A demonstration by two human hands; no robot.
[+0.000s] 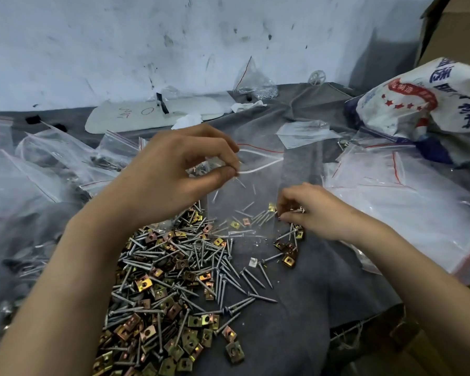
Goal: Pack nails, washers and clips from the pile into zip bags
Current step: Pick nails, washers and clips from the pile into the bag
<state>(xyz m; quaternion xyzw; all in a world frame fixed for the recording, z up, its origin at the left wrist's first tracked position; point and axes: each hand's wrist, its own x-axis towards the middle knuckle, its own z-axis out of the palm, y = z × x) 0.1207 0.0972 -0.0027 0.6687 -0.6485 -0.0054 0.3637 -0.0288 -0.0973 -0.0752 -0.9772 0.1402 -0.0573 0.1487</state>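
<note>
I record the left hand pinching the open mouth of a clear bag, which is lifted off the grey cloth. Several nails and a few clips lie in the bag's lower part. The right hand, at the bag's right edge, grips a few more nails in curled fingers. The pile lies near, left of centre. I note filled bags at left, flat bags at right and a printed sack far right.
</note>
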